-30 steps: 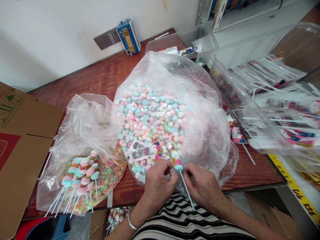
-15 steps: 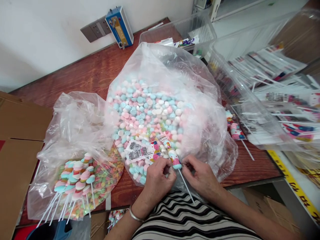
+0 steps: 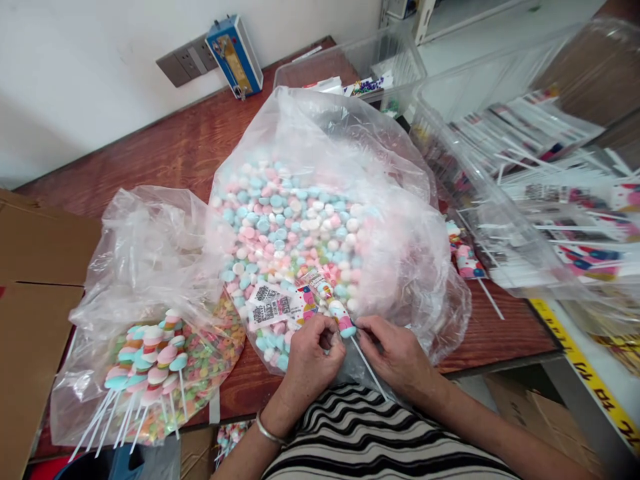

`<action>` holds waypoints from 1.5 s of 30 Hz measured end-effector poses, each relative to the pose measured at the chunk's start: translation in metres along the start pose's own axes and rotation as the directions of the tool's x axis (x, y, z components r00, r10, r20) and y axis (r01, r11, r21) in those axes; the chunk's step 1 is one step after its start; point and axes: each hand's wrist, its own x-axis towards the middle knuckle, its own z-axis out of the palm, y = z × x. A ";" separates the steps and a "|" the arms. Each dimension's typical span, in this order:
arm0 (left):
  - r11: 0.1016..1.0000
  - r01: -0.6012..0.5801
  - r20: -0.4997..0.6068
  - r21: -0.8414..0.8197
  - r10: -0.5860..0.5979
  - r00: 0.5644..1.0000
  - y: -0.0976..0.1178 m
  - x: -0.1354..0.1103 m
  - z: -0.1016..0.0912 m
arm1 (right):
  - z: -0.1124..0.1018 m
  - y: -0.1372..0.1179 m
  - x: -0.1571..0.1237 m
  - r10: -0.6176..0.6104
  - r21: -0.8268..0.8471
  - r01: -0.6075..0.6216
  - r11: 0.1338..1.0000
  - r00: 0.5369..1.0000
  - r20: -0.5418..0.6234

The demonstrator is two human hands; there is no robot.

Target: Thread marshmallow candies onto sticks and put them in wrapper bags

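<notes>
Between my hands is a candy skewer (image 3: 341,318) of stacked pastel sweets, inside a clear printed wrapper. Its white stick points down toward my striped top. My left hand (image 3: 315,350) pinches the wrapper's lower edge on one side. On the other side, my right hand (image 3: 393,350) pinches the same edge, thumb and forefinger together. A flat printed wrapper (image 3: 274,305) lies just beyond my left hand, on a big clear bag (image 3: 400,267) of pink, blue and white marshmallow sweets. What my fingertips press on is partly hidden.
Several unwrapped candy skewers (image 3: 150,353) rest on a bag of gummy rings (image 3: 223,360) at left. A wrapped skewer (image 3: 467,260) lies by the clear bin (image 3: 470,180) of wrappers and sticks at right. A cardboard box (image 3: 37,333) borders the left; a blue device (image 3: 235,57) stands by the wall.
The view has shifted slightly, moving everything a little left. Both hands stay at the wrapper's lower edge, and the right fingertips look a bit closer to the skewer.
</notes>
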 end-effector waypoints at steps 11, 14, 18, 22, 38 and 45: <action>0.988 -0.152 0.001 -0.025 0.152 0.988 0.004 -0.005 -0.006 | -0.012 -0.005 -0.001 -0.300 -0.229 0.273 0.935 0.949 -0.093; 0.974 -0.222 -0.027 -0.031 0.222 0.975 0.012 -0.003 -0.012 | -0.018 -0.008 0.000 -0.283 -0.148 0.263 0.953 0.950 -0.132; 0.945 -0.327 -0.069 0.015 0.327 0.942 0.019 0.001 -0.015 | -0.024 -0.010 0.000 -0.257 -0.101 0.245 0.964 0.957 -0.132; 0.919 -0.391 -0.078 0.039 0.393 0.916 0.019 0.000 -0.013 | -0.025 -0.009 -0.004 -0.269 -0.101 0.258 0.961 0.955 -0.125; 0.819 -0.563 -0.055 0.115 0.571 0.819 0.021 -0.008 -0.018 | -0.038 -0.012 -0.009 -0.280 0.045 0.284 0.958 0.957 -0.082; 0.795 -0.590 -0.093 0.139 0.604 0.791 0.031 -0.001 -0.018 | -0.047 -0.014 -0.002 -0.330 0.013 0.333 0.943 0.939 -0.097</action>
